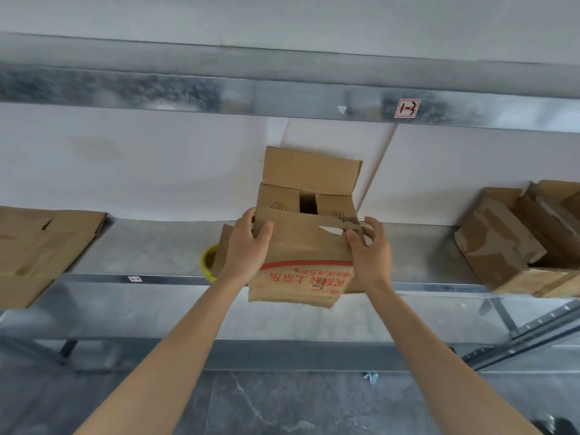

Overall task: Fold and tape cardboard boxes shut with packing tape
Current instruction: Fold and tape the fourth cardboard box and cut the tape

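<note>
The cardboard box [301, 271] stands on the metal shelf [141, 246] in the middle of the view, held between both hands. The left hand [246, 246] is at the box's nine o'clock: its fingers curl over the left end of the near flap [295, 227] and the thumb presses on the flap's face. The right hand [372, 251] is at three o'clock and pinches the flap's torn right end, thumb in front, fingers behind. A ragged tear [329, 230] shows just beside that thumb.

At twelve o'clock the far flap [310, 171] stands upright against the white wall. Below it the two side flaps [277, 199] are folded inward with a dark gap between them. Red print runs across the box's front.

A yellow tape roll [207, 262] lies on the shelf just behind the left wrist, partly hidden. Flattened cardboard [37, 246] lies far off at nine o'clock, and other opened boxes [508, 240] sit well apart at three o'clock.
</note>
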`<state>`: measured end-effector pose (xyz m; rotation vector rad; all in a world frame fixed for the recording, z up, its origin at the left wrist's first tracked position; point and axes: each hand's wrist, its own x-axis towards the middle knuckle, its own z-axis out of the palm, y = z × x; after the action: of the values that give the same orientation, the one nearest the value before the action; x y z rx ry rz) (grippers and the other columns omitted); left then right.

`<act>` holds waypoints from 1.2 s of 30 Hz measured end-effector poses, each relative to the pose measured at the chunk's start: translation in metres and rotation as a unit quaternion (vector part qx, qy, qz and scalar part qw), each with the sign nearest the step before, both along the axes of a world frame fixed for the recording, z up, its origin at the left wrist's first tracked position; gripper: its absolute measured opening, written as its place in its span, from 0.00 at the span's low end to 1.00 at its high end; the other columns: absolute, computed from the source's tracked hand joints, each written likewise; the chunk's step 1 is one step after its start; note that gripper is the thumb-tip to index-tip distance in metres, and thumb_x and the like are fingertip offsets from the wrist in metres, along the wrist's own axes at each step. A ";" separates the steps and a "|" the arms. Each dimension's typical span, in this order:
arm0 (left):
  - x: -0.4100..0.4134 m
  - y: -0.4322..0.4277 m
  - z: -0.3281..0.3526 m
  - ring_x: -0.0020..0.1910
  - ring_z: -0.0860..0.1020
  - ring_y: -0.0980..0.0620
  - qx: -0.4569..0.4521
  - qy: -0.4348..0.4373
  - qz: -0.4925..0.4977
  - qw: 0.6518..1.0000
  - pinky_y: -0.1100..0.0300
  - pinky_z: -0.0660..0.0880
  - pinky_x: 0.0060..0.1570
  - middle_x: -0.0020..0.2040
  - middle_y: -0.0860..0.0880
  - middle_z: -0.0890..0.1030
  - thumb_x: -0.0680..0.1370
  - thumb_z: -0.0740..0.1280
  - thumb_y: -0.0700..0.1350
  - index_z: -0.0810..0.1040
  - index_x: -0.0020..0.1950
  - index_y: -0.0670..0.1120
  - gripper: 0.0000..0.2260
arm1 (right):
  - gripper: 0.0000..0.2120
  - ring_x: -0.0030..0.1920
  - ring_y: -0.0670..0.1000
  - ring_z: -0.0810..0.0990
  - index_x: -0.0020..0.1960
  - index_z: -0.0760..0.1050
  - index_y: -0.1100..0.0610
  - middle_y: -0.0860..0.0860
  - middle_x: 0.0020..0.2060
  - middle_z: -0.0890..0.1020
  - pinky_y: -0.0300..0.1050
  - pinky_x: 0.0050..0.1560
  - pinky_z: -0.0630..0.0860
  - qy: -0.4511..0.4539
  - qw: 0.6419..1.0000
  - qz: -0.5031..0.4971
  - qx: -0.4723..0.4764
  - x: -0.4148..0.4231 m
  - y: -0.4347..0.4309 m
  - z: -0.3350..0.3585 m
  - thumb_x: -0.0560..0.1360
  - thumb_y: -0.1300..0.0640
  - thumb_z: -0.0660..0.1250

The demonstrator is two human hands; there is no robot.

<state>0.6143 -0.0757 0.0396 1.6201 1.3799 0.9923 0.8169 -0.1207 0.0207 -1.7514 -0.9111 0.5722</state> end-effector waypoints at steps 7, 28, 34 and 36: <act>0.009 0.005 -0.016 0.54 0.77 0.51 -0.013 -0.012 0.007 1.000 0.59 0.75 0.47 0.55 0.51 0.77 0.81 0.59 0.47 0.68 0.62 0.51 0.10 | 0.16 0.46 0.46 0.78 0.67 0.70 0.46 0.45 0.59 0.76 0.44 0.42 0.75 -0.102 0.994 0.040 -0.030 0.017 0.011 -0.004 0.79 0.51 0.60; 0.020 0.093 0.007 0.73 0.58 0.49 0.111 0.098 -0.044 0.988 0.58 0.63 0.68 0.75 0.46 0.53 0.74 0.72 0.43 0.43 0.78 0.50 0.44 | 0.25 0.54 0.50 0.79 0.75 0.58 0.49 0.48 0.64 0.72 0.58 0.52 0.79 -0.025 0.994 0.092 -0.054 0.026 0.017 -0.010 0.79 0.55 0.61; 0.022 0.085 0.018 0.65 0.70 0.51 0.095 0.054 -0.055 0.992 0.64 0.66 0.58 0.67 0.48 0.72 0.76 0.70 0.45 0.53 0.77 0.50 0.36 | 0.25 0.55 0.52 0.79 0.75 0.58 0.50 0.47 0.62 0.72 0.58 0.54 0.79 0.002 0.995 0.085 -0.043 0.025 0.018 -0.009 0.80 0.55 0.61; 0.014 0.077 0.014 0.61 0.73 0.53 0.135 0.157 -0.105 0.973 0.62 0.66 0.54 0.61 0.51 0.74 0.77 0.67 0.51 0.67 0.72 0.50 0.24 | 0.25 0.55 0.52 0.78 0.75 0.59 0.49 0.48 0.62 0.72 0.59 0.55 0.78 -0.005 0.996 0.086 -0.039 0.025 0.018 -0.010 0.79 0.55 0.61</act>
<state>0.6280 0.0008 0.0537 2.1531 1.2779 0.8523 0.8422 -0.1024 0.0107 -1.7566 -1.0665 0.7201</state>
